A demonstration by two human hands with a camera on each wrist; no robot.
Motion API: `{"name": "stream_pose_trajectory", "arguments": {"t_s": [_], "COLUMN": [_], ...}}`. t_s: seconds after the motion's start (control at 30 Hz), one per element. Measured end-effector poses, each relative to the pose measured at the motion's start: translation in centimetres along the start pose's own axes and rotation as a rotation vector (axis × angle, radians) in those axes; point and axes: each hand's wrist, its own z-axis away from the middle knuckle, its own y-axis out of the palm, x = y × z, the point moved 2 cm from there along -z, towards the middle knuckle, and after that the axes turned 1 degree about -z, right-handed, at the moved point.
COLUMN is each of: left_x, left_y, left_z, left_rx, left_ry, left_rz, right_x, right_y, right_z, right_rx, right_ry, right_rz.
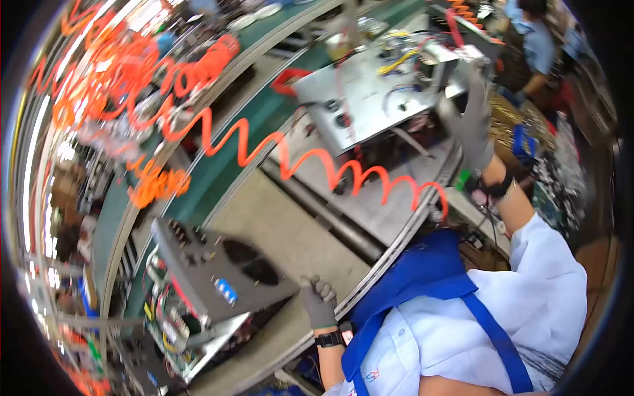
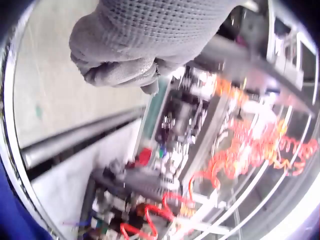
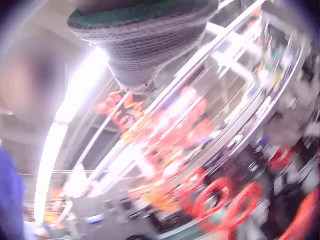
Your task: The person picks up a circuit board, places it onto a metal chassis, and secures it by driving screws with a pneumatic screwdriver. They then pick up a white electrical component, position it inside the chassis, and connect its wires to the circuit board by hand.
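In the head view, my gloved left hand [image 1: 318, 300] is beside the lower corner of a dark metal equipment panel [image 1: 247, 274] with round vent holes and a blue connector. Its fingers are curled in, and nothing shows in them in the left wrist view, where the grey glove [image 2: 145, 35] fills the top. My gloved right hand [image 1: 472, 122], blurred, is raised at the right side of an open silver metal chassis [image 1: 370, 99] with wires and parts on it. Its fingers extend upward and the thumb stands apart. In the right wrist view mainly the glove's cuff [image 3: 145, 45] shows; the fingers are hidden.
A coiled orange air hose [image 1: 290, 158] stretches across the worktop [image 1: 284, 224] in front of me. Green conveyor belts [image 1: 112, 211] run beyond it. More orange coils hang at upper left. Another person [image 1: 538, 43] is at upper right, near bins of small parts.
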Motion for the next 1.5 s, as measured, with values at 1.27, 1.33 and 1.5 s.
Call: {"name": "stream_pose_trajectory", "arguments": {"t_s": [1.27, 1.33, 1.5], "left_x": [-3.9, -5.9, -6.8], "left_y": [15.9, 17.2, 17.6], "left_z": [-17.0, -19.6, -19.5], "left_rx": [0.426, 0.334, 0.273], "left_ry": [0.666, -0.143, -0.270], "left_rz": [-1.046, -0.037, 0.137], "right_x": [-21.3, -16.6, -10.4], "right_y": [-3.1, -5.0, -9.3], "right_z": [-0.2, 0.2, 5.1], "right_rx": [0.120, 0.198, 0.246], "right_ry": [0.611, 0.664, 0.680], "right_rz": [0.040, -0.007, -0.389]}}
